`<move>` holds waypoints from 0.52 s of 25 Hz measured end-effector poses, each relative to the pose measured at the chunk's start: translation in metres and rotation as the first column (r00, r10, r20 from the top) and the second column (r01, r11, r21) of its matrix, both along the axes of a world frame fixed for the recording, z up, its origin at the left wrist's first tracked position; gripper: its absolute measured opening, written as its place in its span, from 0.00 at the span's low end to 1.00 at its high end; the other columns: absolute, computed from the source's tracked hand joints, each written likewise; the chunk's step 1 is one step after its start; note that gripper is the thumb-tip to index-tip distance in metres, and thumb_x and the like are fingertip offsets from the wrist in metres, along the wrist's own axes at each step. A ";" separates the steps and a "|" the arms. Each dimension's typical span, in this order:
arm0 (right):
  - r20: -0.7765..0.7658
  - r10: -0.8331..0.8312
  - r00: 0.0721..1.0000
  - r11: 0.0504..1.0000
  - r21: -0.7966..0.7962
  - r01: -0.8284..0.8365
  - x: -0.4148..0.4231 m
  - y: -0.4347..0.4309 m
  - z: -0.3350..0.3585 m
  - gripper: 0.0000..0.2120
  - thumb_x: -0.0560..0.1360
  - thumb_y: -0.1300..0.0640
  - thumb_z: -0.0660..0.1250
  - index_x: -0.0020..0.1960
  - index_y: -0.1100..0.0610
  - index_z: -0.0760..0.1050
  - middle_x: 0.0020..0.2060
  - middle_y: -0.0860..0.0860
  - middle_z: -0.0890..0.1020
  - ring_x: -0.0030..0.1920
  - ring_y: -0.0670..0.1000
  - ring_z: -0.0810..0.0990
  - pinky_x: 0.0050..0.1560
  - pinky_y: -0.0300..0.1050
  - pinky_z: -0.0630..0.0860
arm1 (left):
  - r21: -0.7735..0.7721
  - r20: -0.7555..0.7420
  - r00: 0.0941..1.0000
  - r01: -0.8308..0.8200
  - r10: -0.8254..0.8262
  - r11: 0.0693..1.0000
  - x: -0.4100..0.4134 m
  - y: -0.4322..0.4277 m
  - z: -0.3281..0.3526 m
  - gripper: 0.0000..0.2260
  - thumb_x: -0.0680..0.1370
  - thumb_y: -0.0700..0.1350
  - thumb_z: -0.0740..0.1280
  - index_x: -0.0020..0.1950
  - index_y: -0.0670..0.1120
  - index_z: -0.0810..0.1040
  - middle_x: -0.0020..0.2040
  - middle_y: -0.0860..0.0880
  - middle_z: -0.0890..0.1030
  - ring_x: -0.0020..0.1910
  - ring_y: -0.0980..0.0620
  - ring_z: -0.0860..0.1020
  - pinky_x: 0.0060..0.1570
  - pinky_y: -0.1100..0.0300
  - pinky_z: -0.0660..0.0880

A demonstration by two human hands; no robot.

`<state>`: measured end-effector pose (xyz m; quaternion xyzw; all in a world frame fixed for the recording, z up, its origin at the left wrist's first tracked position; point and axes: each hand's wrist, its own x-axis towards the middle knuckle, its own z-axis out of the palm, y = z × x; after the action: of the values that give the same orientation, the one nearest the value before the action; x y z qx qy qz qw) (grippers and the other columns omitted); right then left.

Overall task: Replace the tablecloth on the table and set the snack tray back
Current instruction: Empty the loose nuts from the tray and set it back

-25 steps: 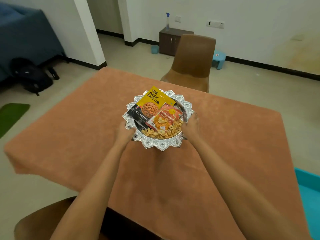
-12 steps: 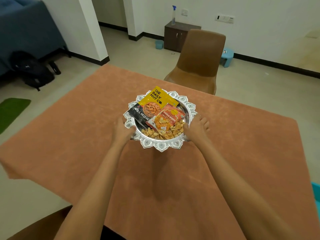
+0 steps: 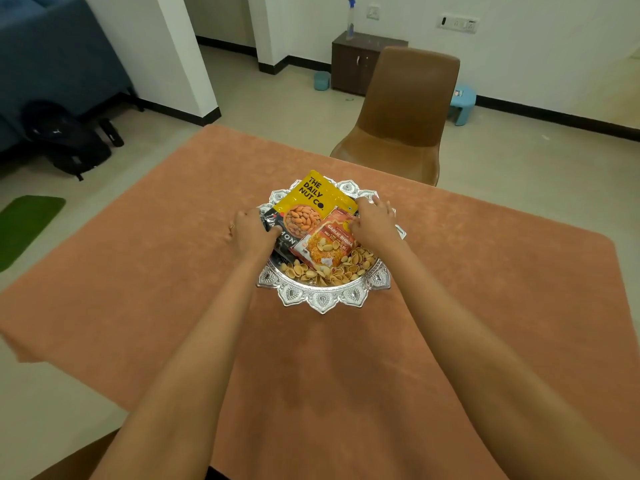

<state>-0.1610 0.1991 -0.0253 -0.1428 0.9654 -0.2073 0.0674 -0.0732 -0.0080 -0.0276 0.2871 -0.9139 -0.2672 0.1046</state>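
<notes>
An orange tablecloth (image 3: 156, 271) covers the table. On its middle stands the ornate silver snack tray (image 3: 323, 301), holding pistachio shells (image 3: 332, 271), a yellow nut packet (image 3: 311, 199), a black almond packet (image 3: 287, 240) and an orange bhujia packet (image 3: 329, 240). My left hand (image 3: 251, 232) is at the tray's left side, thumb and fingers closed on the black packet's edge. My right hand (image 3: 374, 221) lies over the tray's right rim, its fingers pinching the top of the orange packet beside the yellow one.
A brown chair (image 3: 405, 109) stands at the table's far edge, another brown seat (image 3: 69, 459) at the near left corner. Behind are a dark cabinet (image 3: 353, 64) with a spray bottle (image 3: 350, 19), a blue stool (image 3: 462, 103), a black backpack (image 3: 65, 140) and a green mat (image 3: 24, 226).
Both hands left the tray's near rim and moved up onto the packets. The tray rests on the cloth, no longer held.
</notes>
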 end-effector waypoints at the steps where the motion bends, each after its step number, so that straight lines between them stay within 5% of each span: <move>1: 0.004 0.028 1.000 0.999 0.033 -0.028 -0.001 -0.002 -0.003 0.20 0.77 0.57 0.63 0.67 0.63 0.66 0.68 0.61 0.70 0.76 0.58 0.52 0.74 0.57 0.43 | 0.007 -0.015 1.000 0.000 0.000 1.000 0.000 0.001 0.000 0.21 0.73 0.48 0.72 0.62 0.42 0.74 0.60 0.42 0.74 0.62 0.42 0.69 0.61 0.48 0.65; 4: 0.032 0.008 0.999 0.999 -0.038 -0.007 -0.001 -0.004 -0.008 0.19 0.74 0.58 0.68 0.62 0.63 0.70 0.62 0.61 0.76 0.73 0.59 0.59 0.72 0.55 0.54 | 0.119 -0.118 0.993 0.042 -0.028 0.992 0.003 0.004 0.002 0.19 0.74 0.42 0.71 0.63 0.42 0.73 0.60 0.42 0.72 0.59 0.45 0.71 0.55 0.61 0.65; 6: 0.084 -0.020 0.996 0.977 -0.212 0.038 0.000 -0.001 -0.001 0.19 0.73 0.62 0.69 0.63 0.60 0.73 0.53 0.60 0.79 0.62 0.59 0.72 0.57 0.49 0.70 | 0.147 -0.194 0.980 0.063 -0.034 0.987 0.004 0.006 0.010 0.15 0.75 0.38 0.68 0.61 0.40 0.74 0.58 0.41 0.72 0.55 0.48 0.70 0.47 0.69 0.60; 9: 0.170 0.063 0.984 0.883 -0.469 0.025 0.001 0.002 0.019 0.12 0.72 0.66 0.68 0.52 0.55 0.80 0.39 0.49 0.80 0.38 0.50 0.76 0.38 0.44 0.71 | 0.124 -0.344 0.939 0.059 -0.013 0.991 0.006 0.002 0.030 0.08 0.76 0.37 0.65 0.54 0.38 0.75 0.51 0.41 0.73 0.48 0.49 0.69 0.42 0.68 0.61; 13: 0.070 0.132 0.989 0.735 -0.677 -0.051 0.005 0.006 0.038 0.07 0.73 0.69 0.65 0.47 0.59 0.75 0.44 0.49 0.80 0.48 0.53 0.79 0.49 0.54 0.77 | 0.097 -0.567 0.823 0.112 -0.037 0.989 0.014 -0.003 0.048 0.06 0.74 0.36 0.65 0.51 0.40 0.75 0.44 0.46 0.78 0.41 0.51 0.74 0.38 0.62 0.70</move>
<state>-0.1557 0.2052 0.0123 -0.1928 0.8118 -0.5459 0.0760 -0.0592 -0.0111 0.0204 0.1654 -0.8341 -0.4009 0.3409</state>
